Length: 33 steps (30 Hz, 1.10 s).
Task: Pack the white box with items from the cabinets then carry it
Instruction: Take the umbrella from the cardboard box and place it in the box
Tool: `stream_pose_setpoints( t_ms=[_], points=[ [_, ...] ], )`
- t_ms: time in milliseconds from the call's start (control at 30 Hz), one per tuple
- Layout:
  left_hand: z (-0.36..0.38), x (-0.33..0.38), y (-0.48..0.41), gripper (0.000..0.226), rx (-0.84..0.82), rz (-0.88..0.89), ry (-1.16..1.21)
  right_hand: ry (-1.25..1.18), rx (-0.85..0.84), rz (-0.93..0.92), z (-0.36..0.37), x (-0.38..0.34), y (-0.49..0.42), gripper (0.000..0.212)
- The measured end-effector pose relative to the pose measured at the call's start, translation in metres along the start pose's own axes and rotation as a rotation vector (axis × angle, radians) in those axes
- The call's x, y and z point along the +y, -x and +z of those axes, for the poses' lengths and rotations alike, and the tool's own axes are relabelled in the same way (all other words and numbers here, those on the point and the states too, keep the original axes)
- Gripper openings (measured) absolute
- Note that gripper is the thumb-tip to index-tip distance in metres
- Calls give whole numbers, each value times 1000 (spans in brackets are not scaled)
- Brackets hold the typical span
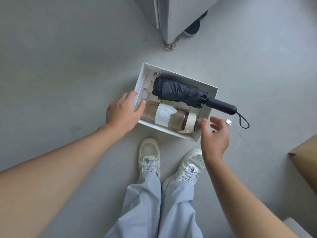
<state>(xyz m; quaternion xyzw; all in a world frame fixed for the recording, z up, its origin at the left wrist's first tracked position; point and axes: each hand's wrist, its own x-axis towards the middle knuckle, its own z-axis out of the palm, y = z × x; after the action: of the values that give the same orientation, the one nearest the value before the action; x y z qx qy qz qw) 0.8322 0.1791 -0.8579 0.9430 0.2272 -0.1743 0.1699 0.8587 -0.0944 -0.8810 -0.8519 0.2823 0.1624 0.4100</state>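
The packed white box (163,131) sits on the floor (68,66), umbrella (178,91) and bottle (164,115) inside. The open left hand (123,110) touches one end; the open right hand (215,136) is near the other. Next, grip both ends and lift.

We see the box (176,71) mid-frame on the floor (68,57), umbrella (180,91) and bottle (171,117) inside, cabinet (180,18) above it.

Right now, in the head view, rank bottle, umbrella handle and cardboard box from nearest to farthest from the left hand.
1. bottle, lying in the white box, just right of the left hand.
2. umbrella handle, jutting over the box's right wall.
3. cardboard box, at the far right edge.
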Motion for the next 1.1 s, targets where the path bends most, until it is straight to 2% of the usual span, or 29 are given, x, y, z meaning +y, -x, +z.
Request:
stream_pose_setpoints(
  t_ms=[100,200,333,433,567,633,1100],
  points=[
    [13,-2,-13,55,-31,49,-120,-3,-19,18,-3,14,-9,38],
    [20,2,-27,62,-51,-25,-107,-14,-74,45,0,22,-21,41],
    [30,4,-48,65,-136,-294,132,-85,-165,61,13,18,-37,29],
    [40,2,-60,41,-142,-386,316,-134,-157,99,23,15,-48,24],
    [49,-6,-67,34,33,-398,412,-168,-150,138,34,18,-59,12],
    [54,-12,-66,30,80,-385,412,-184,-135,156,40,23,-62,13],
    [69,-21,-52,42,146,-406,472,-256,-108,200,48,39,-58,22]
  ],
)
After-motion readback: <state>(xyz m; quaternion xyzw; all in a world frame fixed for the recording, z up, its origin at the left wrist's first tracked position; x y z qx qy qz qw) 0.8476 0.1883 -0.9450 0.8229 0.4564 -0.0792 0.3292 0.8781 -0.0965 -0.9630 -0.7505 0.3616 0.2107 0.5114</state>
